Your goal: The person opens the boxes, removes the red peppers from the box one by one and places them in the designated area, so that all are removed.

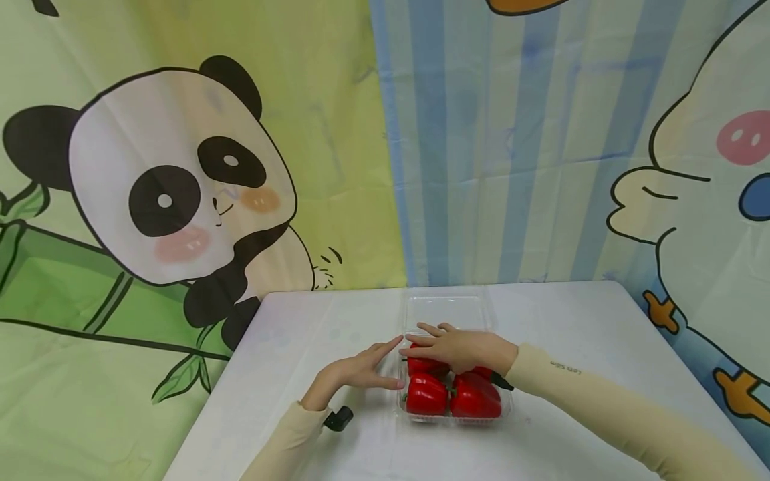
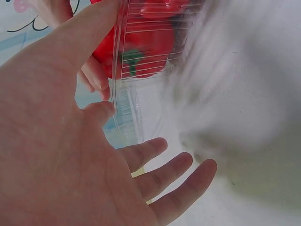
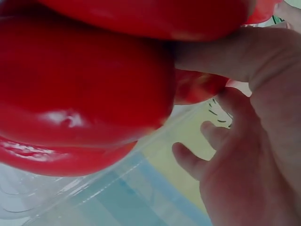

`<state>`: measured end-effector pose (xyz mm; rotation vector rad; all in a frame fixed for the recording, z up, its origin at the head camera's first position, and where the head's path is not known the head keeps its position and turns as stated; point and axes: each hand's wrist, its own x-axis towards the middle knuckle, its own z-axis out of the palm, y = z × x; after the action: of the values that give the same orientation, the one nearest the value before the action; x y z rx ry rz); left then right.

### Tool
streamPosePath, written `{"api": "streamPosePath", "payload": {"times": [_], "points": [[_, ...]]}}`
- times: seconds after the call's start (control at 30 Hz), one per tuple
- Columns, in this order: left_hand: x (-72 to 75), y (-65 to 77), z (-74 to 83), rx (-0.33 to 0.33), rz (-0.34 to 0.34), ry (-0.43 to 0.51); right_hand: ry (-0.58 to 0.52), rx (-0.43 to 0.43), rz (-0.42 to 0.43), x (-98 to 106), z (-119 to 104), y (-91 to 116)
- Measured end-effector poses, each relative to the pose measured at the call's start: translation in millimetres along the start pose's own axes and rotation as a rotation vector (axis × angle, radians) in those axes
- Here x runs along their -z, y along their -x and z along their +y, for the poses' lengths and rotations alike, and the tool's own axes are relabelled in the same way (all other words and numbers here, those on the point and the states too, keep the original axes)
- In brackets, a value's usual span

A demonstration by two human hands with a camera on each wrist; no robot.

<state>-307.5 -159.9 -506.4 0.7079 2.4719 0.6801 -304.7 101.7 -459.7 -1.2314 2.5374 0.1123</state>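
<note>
A clear plastic box (image 1: 508, 405) on the table holds several red bell peppers (image 1: 476, 397), packed side by side. My right hand (image 1: 462, 349) reaches over the back peppers with its fingers extended and spread. In the right wrist view its thumb (image 3: 216, 59) lies between peppers, and the index finger touches the far pepper (image 3: 200, 87). My left hand (image 1: 356, 374) stands at the box's left side, fingers spread and holding nothing. The left wrist view shows its thumb along the box's ribbed wall (image 2: 141, 42), where contact is unclear.
The hinged clear lid (image 1: 448, 311) lies folded back behind the box. Beneath is a white table (image 1: 313, 321), with a printed panda curtain (image 1: 337, 133) behind it. A black wrist camera (image 1: 338, 419) sits at my left wrist.
</note>
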Motion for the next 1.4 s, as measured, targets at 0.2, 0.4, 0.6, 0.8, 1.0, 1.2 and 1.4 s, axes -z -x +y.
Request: {"api": "streamPosePath", "payload": {"times": [0.2, 0.4, 0.6, 0.8, 1.0, 1.2, 1.4], "points": [[0.4, 1.8, 0.6, 0.008, -0.001, 0.002, 0.016, 0.061, 0.05, -2.1, 2.7, 0.2], [0.2, 3.9, 1.2, 0.006, -0.002, 0.009, 0.044, 0.086, 0.067, -2.1, 4.7, -1.5], [0.2, 2.6, -0.1, 0.0, -0.003, 0.009, 0.087, 0.087, 0.071, -3.8, 7.2, -3.9], [-0.2, 3.8, 0.5, 0.006, -0.006, 0.016, 0.082, 0.09, 0.073, -4.9, 7.1, -4.3], [-3.7, 2.4, 2.9, -0.007, -0.01, 0.031, 0.078, 0.087, 0.059, -4.3, 6.8, -2.7], [-3.4, 3.1, 2.8, -0.017, -0.007, 0.011, 0.079, 0.087, 0.066, 0.4, 7.0, -0.5], [0.5, 2.9, 2.8, -0.023, 0.003, -0.022, 0.089, 0.088, 0.079, 6.8, 9.4, 1.4]]}}
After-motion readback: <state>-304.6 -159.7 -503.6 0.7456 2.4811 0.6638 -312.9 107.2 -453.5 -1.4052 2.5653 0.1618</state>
